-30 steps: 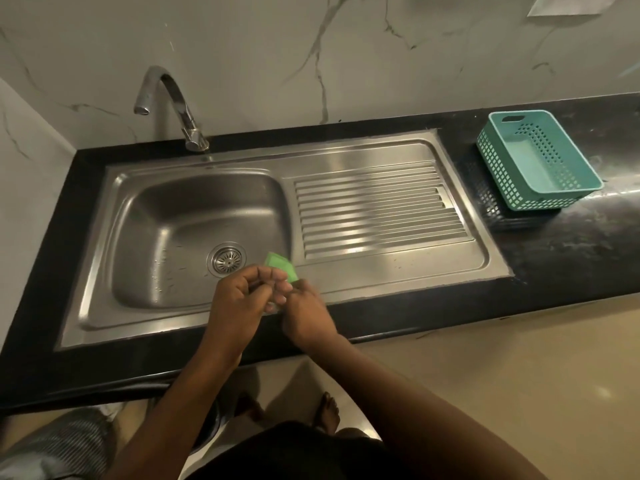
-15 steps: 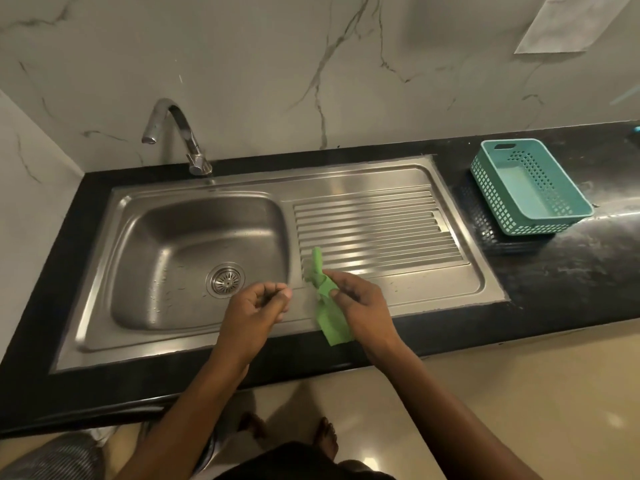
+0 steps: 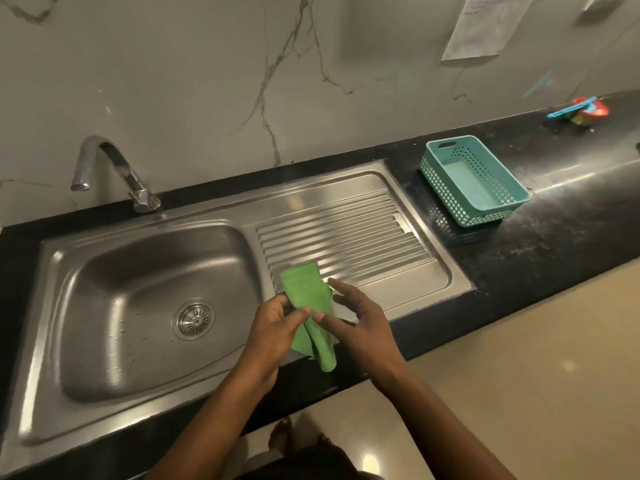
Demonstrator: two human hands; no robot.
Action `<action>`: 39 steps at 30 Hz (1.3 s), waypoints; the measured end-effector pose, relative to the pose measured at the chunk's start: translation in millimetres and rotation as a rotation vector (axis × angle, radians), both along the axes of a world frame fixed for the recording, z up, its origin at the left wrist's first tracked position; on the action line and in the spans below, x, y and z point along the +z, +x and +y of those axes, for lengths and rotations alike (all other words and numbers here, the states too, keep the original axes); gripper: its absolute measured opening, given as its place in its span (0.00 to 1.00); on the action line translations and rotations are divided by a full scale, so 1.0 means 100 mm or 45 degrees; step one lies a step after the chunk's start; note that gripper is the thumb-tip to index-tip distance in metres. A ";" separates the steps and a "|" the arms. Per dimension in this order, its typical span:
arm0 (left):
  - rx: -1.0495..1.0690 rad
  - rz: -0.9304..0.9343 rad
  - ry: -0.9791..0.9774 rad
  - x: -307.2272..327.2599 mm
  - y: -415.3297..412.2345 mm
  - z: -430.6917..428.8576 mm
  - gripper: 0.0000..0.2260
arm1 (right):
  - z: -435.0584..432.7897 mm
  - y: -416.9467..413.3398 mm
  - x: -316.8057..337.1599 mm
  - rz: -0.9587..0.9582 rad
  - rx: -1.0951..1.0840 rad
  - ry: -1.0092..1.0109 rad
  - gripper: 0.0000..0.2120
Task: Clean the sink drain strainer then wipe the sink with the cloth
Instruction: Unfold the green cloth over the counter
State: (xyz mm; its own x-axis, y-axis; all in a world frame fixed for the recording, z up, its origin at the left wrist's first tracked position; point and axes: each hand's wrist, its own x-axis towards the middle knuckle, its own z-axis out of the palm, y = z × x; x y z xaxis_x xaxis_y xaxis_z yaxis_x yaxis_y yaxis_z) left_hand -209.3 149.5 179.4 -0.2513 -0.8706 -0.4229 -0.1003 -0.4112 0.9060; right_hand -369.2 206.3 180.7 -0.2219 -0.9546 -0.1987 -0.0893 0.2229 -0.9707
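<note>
1. Where the black counter (image 3: 536, 258) frames it, the steel sink (image 3: 446, 271) shows a raised rim on every side, with the basin to the left and the ribbed drainboard (image 3: 346, 237) to the right.
2. Seated in the basin floor, the drain strainer (image 3: 194, 318) lies to the left of the hands and apart from them.
3. At the back rim stands the faucet (image 3: 114, 171), its spout curving leftward.
4. On the counter just beside the sink's back right corner sits a teal basket (image 3: 474, 180). Bare ribbed steel lies between it and the cloth.
5. Above the front of the drainboard, close to the basin's edge, is the green cloth (image 3: 306, 296). Its upper end is spread flat, and its lower end hangs in folds past the sink's front rim.
6. Reaching in from the front, the left hand (image 3: 273, 327) pinches the cloth at mid-length, fingers curled behind and thumb pressed on its face.
7. Just to the right, the right hand (image 3: 360, 320) has its fingers straight and spread apart, the forefinger near the cloth's upper right edge. Whether its thumb tip touches the cloth I cannot tell.
8. Both forearms cross the counter's front edge, over pale floor (image 3: 519, 375).
</note>
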 end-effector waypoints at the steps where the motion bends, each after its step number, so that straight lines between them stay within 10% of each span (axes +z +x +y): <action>1: -0.034 0.027 0.000 0.02 -0.03 -0.02 0.10 | 0.00 -0.03 -0.02 0.002 -0.004 0.058 0.33; 15: -0.487 -0.115 -0.265 0.04 -0.69 -0.09 0.24 | 0.32 -0.79 -0.01 -0.759 -0.521 0.203 0.14; 22: -0.430 0.061 -0.037 0.21 -1.58 0.19 0.10 | 0.54 -1.76 0.13 -0.711 -0.328 0.127 0.17; 39: -0.148 0.092 -0.159 0.19 -3.17 0.29 0.20 | 0.07 -3.54 0.38 -0.337 0.056 0.092 0.25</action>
State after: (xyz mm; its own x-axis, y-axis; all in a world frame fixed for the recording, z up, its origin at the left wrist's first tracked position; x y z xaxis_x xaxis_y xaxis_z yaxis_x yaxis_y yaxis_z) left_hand -526.2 178.9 198.3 -0.3792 -0.8786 -0.2902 -0.0731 -0.2842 0.9560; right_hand -723.5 213.3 219.2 -0.1115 -0.9433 -0.3125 0.1539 0.2943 -0.9432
